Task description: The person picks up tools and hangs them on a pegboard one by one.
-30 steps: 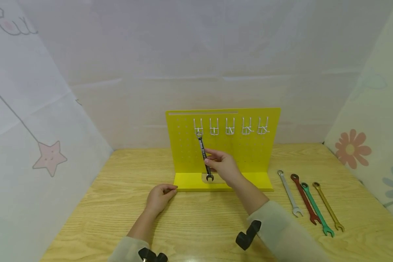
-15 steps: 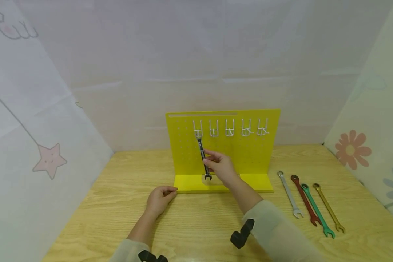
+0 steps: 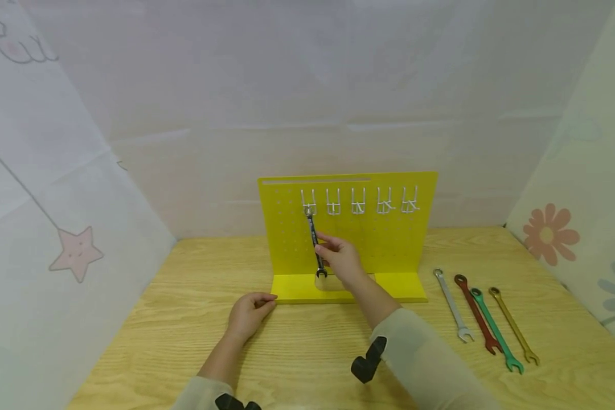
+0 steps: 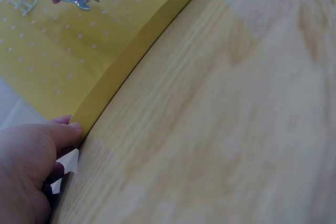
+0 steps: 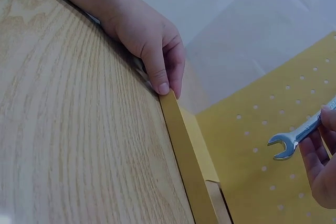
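Observation:
A dark combination wrench (image 3: 313,234) hangs almost upright before the yellow pegboard (image 3: 389,239), pinched mid-shank between the thumb and fingers of my right hand (image 3: 342,261). Its ring end overlaps the tip of the leftmost white double hook (image 3: 309,199); whether the ring is around the hook I cannot tell. The open jaw points down. In the right wrist view the wrench (image 5: 302,132) looks silvery, and part of the right hand is cut off. My left hand (image 3: 249,315) pinches the left front corner of the board's base (image 4: 105,93) between thumb and fingers.
Several more white hooks (image 3: 358,202) line the board to the right. On the table's right side lie a silver wrench (image 3: 452,304), a red wrench (image 3: 475,312), a green wrench (image 3: 494,327) and a gold wrench (image 3: 513,323). Pale cloth walls (image 3: 307,114) enclose the table.
My right hand and the wrench have shifted slightly left, the wrench's lower end swinging left beneath the leftmost hook. The left hand stays on the base corner.

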The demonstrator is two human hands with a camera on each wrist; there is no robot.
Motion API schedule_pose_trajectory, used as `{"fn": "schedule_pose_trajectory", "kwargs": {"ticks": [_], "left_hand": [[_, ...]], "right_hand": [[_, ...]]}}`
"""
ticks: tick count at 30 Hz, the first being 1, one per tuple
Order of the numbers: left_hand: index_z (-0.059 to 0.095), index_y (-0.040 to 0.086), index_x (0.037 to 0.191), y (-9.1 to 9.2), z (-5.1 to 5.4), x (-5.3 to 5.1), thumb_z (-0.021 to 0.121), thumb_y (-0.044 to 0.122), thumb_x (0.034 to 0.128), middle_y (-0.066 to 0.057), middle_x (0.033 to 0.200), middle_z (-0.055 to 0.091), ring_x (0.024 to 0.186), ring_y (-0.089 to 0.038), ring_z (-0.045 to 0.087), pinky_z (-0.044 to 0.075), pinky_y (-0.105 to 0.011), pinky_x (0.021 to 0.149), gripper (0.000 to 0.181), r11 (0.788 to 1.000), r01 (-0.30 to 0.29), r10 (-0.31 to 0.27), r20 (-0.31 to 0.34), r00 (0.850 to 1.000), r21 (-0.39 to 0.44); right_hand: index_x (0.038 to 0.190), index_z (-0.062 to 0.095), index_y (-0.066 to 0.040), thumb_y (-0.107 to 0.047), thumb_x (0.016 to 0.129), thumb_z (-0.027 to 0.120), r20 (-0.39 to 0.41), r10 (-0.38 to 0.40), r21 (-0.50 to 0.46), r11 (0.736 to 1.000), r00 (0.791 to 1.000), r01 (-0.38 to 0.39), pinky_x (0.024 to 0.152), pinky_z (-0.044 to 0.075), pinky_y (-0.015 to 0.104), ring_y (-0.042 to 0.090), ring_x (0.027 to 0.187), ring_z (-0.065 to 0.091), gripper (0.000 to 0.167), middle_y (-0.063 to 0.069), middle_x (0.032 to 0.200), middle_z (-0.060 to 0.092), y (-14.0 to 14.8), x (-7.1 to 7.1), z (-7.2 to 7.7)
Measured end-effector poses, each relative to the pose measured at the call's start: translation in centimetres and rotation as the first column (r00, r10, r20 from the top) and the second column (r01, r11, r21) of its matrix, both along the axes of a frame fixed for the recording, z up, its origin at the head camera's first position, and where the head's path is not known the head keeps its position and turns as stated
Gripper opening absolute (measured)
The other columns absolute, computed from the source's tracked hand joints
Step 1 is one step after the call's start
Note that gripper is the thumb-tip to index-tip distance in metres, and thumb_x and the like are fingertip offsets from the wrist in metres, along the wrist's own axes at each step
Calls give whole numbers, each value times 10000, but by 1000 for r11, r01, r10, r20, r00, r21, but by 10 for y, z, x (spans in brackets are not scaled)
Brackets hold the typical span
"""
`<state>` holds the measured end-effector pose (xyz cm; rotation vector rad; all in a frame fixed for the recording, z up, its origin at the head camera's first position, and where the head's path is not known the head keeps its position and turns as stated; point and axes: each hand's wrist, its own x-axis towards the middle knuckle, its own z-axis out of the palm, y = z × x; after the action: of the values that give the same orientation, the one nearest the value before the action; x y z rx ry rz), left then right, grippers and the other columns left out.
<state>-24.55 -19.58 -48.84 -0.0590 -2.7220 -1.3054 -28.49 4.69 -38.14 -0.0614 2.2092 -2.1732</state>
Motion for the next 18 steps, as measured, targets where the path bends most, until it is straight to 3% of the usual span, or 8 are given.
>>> {"fn": "schedule_pose_trajectory", "kwargs": {"ticks": [13,18], "left_hand": [[777,152,994,-1,1,1,714,174,896,-48,1074,728,959,-173,634,518,-392,858,119,1000,3,-3,1,1000,4],[778,158,989,-1,0,0,718,171,892,-42,1071,731,967,-172,636,518,-381,863,115,1000,4,-4,-6,1000,14]], "right_hand": [[1295,655,-192,-146,963,632,25,-29,0,1000,999,29,793,546,273,161,902,610,336,72,1090,629,-4,-12,3],[1297,652,-170,-120,962,626,10,-32,2,999,999,32,836,541,315,166,906,618,340,84,1089,640,-3,-14,1]]}}
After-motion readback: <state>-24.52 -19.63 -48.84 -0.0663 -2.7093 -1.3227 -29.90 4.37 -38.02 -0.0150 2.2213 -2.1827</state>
